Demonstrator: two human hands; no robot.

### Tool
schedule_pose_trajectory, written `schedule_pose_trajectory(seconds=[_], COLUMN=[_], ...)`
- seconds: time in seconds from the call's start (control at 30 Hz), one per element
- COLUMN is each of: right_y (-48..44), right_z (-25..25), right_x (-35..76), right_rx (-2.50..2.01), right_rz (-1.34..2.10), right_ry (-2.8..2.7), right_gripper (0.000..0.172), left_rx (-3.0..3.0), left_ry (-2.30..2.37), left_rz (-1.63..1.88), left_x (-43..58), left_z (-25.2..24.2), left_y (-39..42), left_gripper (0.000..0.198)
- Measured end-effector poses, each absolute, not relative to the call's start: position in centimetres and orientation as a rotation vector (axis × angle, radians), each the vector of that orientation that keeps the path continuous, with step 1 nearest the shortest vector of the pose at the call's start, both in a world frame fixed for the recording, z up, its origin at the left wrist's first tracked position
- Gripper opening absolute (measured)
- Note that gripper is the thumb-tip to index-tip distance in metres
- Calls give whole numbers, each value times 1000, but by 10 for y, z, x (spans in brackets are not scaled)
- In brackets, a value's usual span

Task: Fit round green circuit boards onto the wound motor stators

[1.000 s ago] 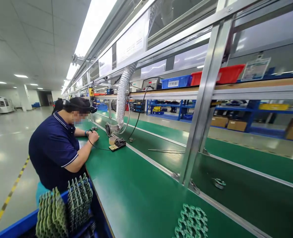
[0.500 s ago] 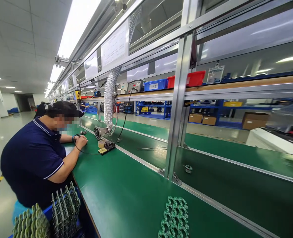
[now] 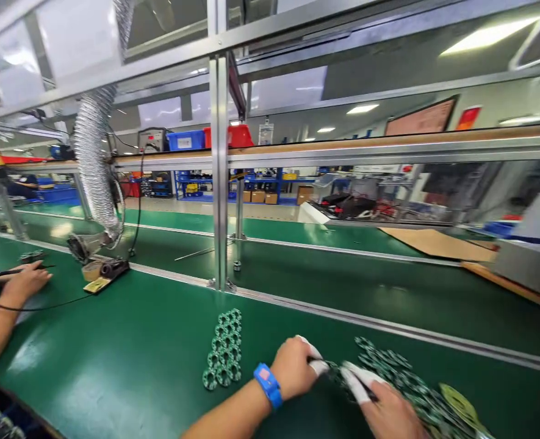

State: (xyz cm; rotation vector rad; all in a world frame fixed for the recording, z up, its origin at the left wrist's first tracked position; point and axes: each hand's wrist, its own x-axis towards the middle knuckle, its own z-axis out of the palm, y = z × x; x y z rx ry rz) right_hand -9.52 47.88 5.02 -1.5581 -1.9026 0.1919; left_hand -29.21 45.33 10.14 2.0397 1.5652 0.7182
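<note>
My left hand [image 3: 293, 369], with a blue wrist strap [image 3: 268, 385] and white finger covers, is closed in a pinch on one end of a dark green ring-shaped circuit board panel [image 3: 336, 373]. Its other end lies at the white-covered fingers of my right hand [image 3: 386, 405], also closed; motion blur and the fingers hide part of the panel. Beside my right hand spreads a pile of similar green ring boards [image 3: 404, 375], with a yellow-green round piece [image 3: 459, 402] on its right. A flat panel of joined green rings [image 3: 224, 350] lies on the bench left of my left hand.
The green bench [image 3: 127, 366] runs across the view. A metal post [image 3: 219, 171] rises behind the ring panel. To the left are a flexible silver duct [image 3: 96, 164], a soldering iron stand [image 3: 107, 274] and a co-worker's hand [image 3: 27, 281]. Cardboard [image 3: 439, 244] lies behind at right.
The view has swung to the right. Both my hands and the pile of ring boards have come into view; the co-worker now shows only by the arms at the left edge.
</note>
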Motion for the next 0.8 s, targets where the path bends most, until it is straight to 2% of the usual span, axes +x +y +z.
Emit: schedule_pose_trajectory(seconds=[0.13,0.3,0.4,0.47,0.53,0.6,0.8], right_y=[467,451,447,447,448,446,434], right_z=[67,72,79,85,89,88,70], right_x=[-116,-130,-124,-116,-111,-112,-139], right_rx=[-1450,-1572,-1655,-1784,-1890,-1911,-1545], right_rz=[369,34,-33,21,99,164,361], right_ry=[-1864,-1864,-1892,-1874,-1839,-1820,-1904], right_gripper=[35,43,39,37,40,43,34], left_rx=[2064,2017,2019,2038,2036,1989,1674], left_ry=[1435,1578,1619,1617,1686,1842,2252], left_rz=[739,744,710,691,702,730,670], left_x=[-291,-282,-280,-288,-307,-338,-430], left_z=[99,93,92,96,104,113,113], left_y=[454,449,449,453,461,469,477], left_gripper=[21,22,23,29,43,47,28])
